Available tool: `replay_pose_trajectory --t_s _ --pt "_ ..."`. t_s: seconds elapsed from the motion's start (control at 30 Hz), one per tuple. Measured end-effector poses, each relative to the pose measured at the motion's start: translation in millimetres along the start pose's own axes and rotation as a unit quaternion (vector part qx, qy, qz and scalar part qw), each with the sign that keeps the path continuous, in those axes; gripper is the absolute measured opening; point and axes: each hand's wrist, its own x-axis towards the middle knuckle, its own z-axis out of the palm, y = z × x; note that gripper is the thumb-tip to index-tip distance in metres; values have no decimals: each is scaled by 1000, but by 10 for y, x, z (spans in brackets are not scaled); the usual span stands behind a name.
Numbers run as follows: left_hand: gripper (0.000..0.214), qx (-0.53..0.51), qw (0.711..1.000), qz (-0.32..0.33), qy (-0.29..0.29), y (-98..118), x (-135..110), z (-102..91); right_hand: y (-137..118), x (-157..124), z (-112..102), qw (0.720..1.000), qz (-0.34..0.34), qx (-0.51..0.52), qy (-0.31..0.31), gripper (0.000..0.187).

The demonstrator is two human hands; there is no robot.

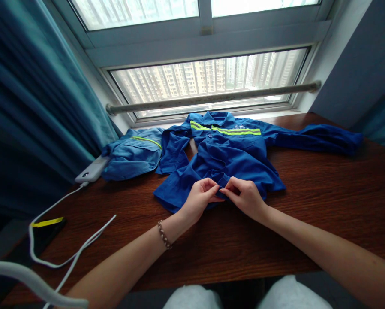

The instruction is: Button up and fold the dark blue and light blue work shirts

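Observation:
A blue work shirt (244, 156) with yellow-green stripes across its chest lies spread on the table, collar towards the window. One sleeve stretches far to the right; the other is bent at the left. Near the lower hem, my left hand (201, 195) pinches the front edge between thumb and fingers. Just beside it, my right hand (244, 195) is closed on the same edge in a pinch. The fingertips almost meet. Whether a button lies between them is too small to tell.
A folded lighter blue garment (133, 154) lies left of the shirt. Next to it is a white power bank (92, 169) with a white cable (55, 201) trailing over the wooden table (324, 201). A dark object with a yellow strip (47, 222) lies at the left edge. A metal bar (212, 99) crosses the window.

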Motion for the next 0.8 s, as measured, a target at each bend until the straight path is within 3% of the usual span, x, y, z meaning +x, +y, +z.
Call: replay_pose_trajectory --t_s 0.13,0.27,0.37,0.47,0.57,0.7,0.77,0.8 --pt "22 37 999 27 19 3 -13 18 11 -11 20 997 -36 -64 -16 13" --pt "18 27 999 18 19 -1 -33 36 -5 -31 19 992 -67 -106 -13 15" --pt "15 -4 1000 0 13 -4 -37 49 -48 -40 -1 998 -37 -48 -5 15" --pt "14 -33 999 -21 6 -6 -31 49 -75 -29 -17 996 37 77 11 16" --pt "16 -35 999 -16 -7 -13 -17 22 -32 14 -5 952 136 274 -10 20" --pt "18 3 999 11 -41 -5 19 -26 98 120 -5 832 266 471 -126 27" --pt "19 30 998 16 -52 39 42 -38 151 197 -84 819 276 475 -164 29" --pt "19 44 997 16 -57 77 50 -41 172 238 -157 833 269 451 -173 29"
